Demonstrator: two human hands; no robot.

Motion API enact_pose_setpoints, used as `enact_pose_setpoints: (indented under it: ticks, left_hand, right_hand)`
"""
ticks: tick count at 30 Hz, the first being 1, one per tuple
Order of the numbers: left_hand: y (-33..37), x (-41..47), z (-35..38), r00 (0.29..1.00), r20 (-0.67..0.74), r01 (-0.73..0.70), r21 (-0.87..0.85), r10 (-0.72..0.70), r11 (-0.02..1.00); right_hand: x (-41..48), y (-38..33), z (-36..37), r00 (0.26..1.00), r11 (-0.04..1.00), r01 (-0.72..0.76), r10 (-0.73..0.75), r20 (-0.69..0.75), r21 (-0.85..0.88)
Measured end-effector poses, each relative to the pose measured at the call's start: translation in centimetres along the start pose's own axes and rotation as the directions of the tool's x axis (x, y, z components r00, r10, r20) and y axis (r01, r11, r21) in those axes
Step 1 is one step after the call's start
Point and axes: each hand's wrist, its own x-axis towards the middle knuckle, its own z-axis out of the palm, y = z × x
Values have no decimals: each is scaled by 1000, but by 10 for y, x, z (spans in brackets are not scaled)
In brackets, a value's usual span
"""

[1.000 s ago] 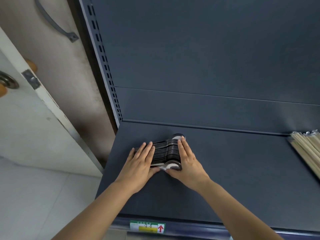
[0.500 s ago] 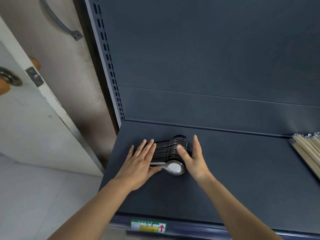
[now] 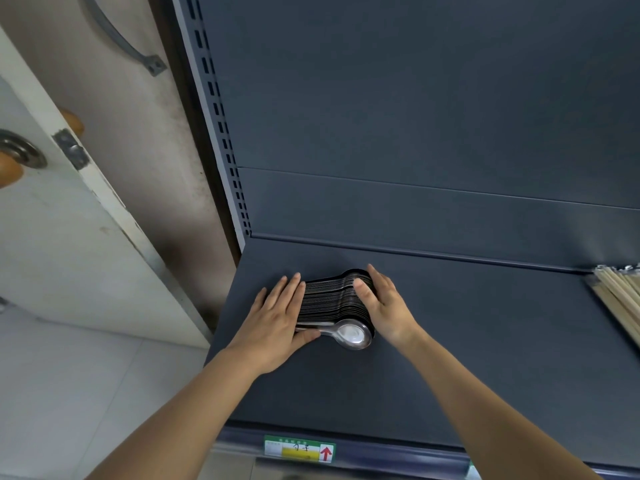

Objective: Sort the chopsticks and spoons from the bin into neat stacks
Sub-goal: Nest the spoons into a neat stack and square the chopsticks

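Head view: a row of nested, shiny metal spoons (image 3: 332, 303) is lying near the left end of the matte dark-grey shelf (image 3: 485, 341). The left hand (image 3: 273, 323) is pressing flat, straight fingers on the thin handles. The right hand (image 3: 384, 306) is bracing the rounded bowls, fingers straight, thumb on top. Pale wooden chopsticks (image 3: 620, 299) are lying far right.

Dark shelf (image 3: 485, 323), white door (image 3: 52, 237), perhaps tiled floor (image 3: 86, 393)

One spoon stack (image 3: 325, 301) — too dense to count singly; one chopstick bundle (image 3: 620, 297).
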Motion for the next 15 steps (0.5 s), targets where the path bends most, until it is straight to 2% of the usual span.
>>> enact_pose_setpoints:
  ticks: [7, 15]
  left_hand:
    - [0, 1, -1, 999, 39, 6, -30, -5, 1000]
    - [2, 1, -10, 997, 77, -3, -14, 4, 1000]
  right_hand:
    - [-5, 1, 1, 997, 998, 33, -30, 77, -43]
    - [-13, 3, -6, 999, 999, -18, 20, 43, -33]
